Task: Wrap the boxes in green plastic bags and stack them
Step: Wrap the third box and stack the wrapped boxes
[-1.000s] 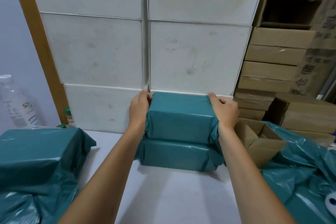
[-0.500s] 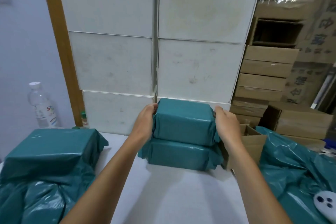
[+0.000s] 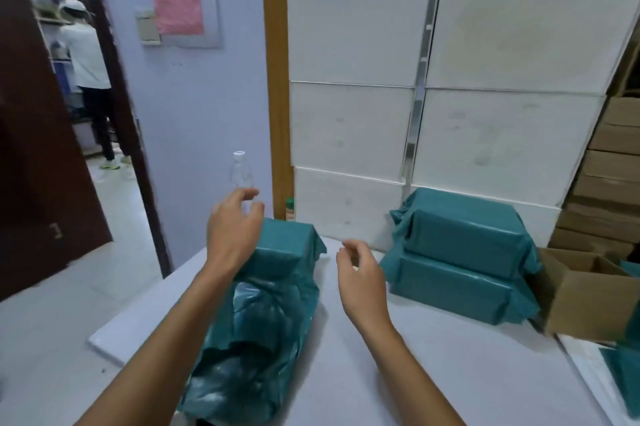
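Two green-wrapped boxes sit stacked at the right, the upper wrapped box [image 3: 464, 235] on the lower wrapped box [image 3: 453, 290], against the white wall of cartons. A third box in a green bag [image 3: 284, 249] lies left of centre on the white table [image 3: 433, 366], its loose bag end [image 3: 246, 356] trailing toward me. My left hand [image 3: 233, 228] hovers open over that box's left corner, fingers spread. Between the bagged box and the stack, my right hand [image 3: 360, 273] hangs in the air, open with curled fingers, holding nothing.
An open cardboard box [image 3: 585, 297] stands right of the stack, with more brown cartons [image 3: 609, 183] piled behind. A clear water bottle [image 3: 240, 173] stands behind my left hand. At far left an open door [image 3: 41, 148] shows a person standing in another room. More green bags [image 3: 623, 380] lie at right.
Both hands let go of the upper wrapped box and moved left. The view swung left, so the stack now sits at right and the loosely bagged box is under my left hand.
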